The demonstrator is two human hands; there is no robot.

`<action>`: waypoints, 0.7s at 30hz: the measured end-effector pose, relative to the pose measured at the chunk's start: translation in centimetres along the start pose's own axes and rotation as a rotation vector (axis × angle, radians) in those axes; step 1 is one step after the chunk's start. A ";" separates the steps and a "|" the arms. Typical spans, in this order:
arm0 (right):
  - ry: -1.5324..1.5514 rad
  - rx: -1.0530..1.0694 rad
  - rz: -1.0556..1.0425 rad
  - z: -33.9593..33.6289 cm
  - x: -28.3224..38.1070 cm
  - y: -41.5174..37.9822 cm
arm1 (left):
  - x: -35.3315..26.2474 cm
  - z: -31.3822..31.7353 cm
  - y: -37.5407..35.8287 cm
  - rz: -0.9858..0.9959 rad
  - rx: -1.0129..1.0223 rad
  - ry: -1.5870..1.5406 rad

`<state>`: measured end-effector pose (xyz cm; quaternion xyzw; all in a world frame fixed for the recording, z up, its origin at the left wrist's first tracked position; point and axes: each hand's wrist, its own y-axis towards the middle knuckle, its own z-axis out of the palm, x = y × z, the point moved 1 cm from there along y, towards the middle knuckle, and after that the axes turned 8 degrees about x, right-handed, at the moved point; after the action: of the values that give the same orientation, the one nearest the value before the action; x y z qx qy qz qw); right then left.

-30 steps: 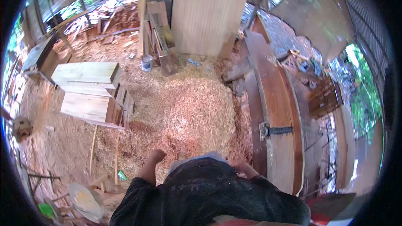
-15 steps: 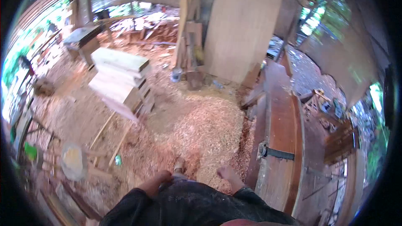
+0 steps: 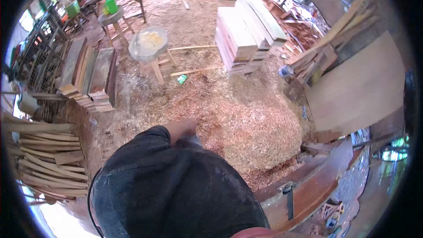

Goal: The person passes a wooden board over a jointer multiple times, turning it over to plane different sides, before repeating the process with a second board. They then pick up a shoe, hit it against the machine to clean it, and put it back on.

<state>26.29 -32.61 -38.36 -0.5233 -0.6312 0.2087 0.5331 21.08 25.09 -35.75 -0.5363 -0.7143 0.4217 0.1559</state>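
My left hand (image 3: 188,128) hangs low at the front of my body, just past the dark sleeve (image 3: 156,135). Its fingers are too small and blurred to make out, and no object shows in it. Below and beyond it lies a floor covered in wood shavings (image 3: 260,132), heaped highest to the right. My right hand is out of sight, with the dark shirt (image 3: 172,189) filling the lower middle of the view.
Thick squared timbers (image 3: 238,35) are stacked ahead. A round-topped stool (image 3: 149,44) stands left of them, near short planks (image 3: 99,77). Curved wooden strips (image 3: 53,163) are piled at the lower left. To the right are a leaning panel (image 3: 361,88) and a long wooden machine bed (image 3: 304,198).
My view has swung left and tilted, so the timber stack and machine bed now sit farther right. My right hand has gone out of view; the stool and plank piles show more fully.
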 end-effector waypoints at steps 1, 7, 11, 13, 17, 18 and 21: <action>0.003 -0.010 -0.005 -1.0 1.0 0.2 | 1.7 1.6 -0.1 0.011 -0.010 -0.027; -0.030 -0.081 -0.062 -6.3 9.4 3.3 | 4.4 6.2 -9.4 0.142 -0.109 -0.315; 0.359 -0.156 -0.012 -5.6 19.1 9.4 | 11.8 10.9 -12.3 0.131 -0.180 -0.465; 0.371 -0.147 -0.010 -2.8 26.8 11.7 | 16.8 13.8 -14.2 0.027 -0.152 -0.553; 0.158 0.151 -0.098 11.3 45.0 11.4 | 31.7 22.1 -19.1 -0.248 -0.165 -0.783; 0.006 0.157 -0.141 15.9 49.7 10.4 | 33.9 22.8 -24.1 -0.336 -0.374 -0.845; -0.430 0.366 -0.306 25.1 59.6 10.1 | 42.3 28.3 -31.1 -0.631 -0.292 -0.801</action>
<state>15.30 31.13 -28.22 -0.2616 -0.7530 0.3418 0.4978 -33.70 48.58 -38.42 -0.1084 -0.8958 0.4223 -0.0859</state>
